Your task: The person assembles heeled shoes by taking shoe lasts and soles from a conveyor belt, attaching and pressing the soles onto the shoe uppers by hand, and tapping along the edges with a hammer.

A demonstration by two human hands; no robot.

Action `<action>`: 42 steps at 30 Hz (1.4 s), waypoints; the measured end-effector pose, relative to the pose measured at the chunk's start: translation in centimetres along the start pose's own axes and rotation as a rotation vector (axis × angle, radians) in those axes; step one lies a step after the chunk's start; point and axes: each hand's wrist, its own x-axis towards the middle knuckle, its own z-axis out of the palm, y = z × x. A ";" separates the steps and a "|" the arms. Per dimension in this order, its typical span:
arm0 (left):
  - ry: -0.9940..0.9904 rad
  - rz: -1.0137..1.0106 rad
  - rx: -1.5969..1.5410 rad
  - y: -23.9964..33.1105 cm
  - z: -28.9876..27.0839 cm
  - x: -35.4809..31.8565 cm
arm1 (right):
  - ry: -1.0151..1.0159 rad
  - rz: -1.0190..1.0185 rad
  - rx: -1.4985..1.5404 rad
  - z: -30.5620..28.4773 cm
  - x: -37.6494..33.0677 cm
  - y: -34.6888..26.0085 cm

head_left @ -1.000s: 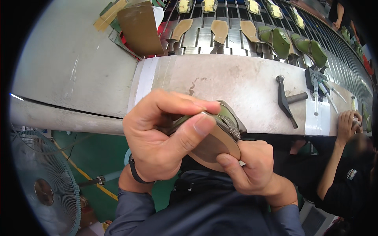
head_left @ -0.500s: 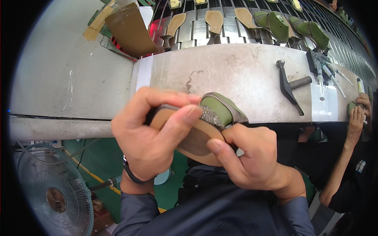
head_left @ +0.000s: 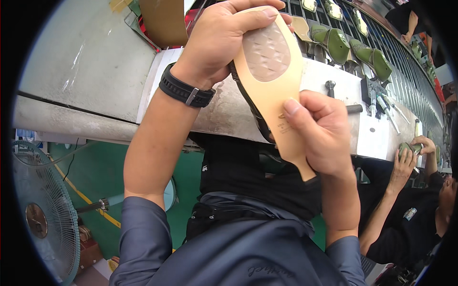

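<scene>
I hold a flat sandal [head_left: 273, 90] upside down in front of me, its tan sole with a quilted grey pad at the toe facing up. My left hand [head_left: 223, 40], with a black watch on the wrist, grips the toe end from the left. My right hand [head_left: 320, 133] holds the heel end, thumb pressed on the sole. The dark upper shows only as an edge under the sole.
A grey workbench [head_left: 86, 71] runs behind my hands, with a hammer [head_left: 334, 93] and small tools [head_left: 381, 102] on it. Green sandals [head_left: 336, 43] ride the slatted conveyor beyond. A co-worker at the right holds a green shoe [head_left: 405, 148]. A fan [head_left: 40, 214] stands at the lower left.
I have raised the sandal and turned it over, so the sole now faces up. My left hand moved to the toe end and my right hand to the heel.
</scene>
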 end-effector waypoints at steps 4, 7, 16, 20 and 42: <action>-0.069 0.054 -0.004 -0.6 -2.9 0.2 | 0.054 -0.074 -0.274 0.7 0.6 1.8; -0.083 0.097 -0.027 -1.1 -5.1 -0.1 | 0.005 -0.091 -0.399 1.8 1.3 1.8; -0.149 0.126 -0.021 -1.7 -6.1 0.1 | 0.008 -0.133 -0.436 1.8 1.4 1.5; -0.133 0.131 -0.029 -1.5 -5.3 0.0 | 0.048 -0.091 -0.351 1.8 1.4 2.3; 0.587 0.164 0.121 -15.7 -0.5 -7.2 | 0.385 0.074 0.495 -6.5 -8.1 6.0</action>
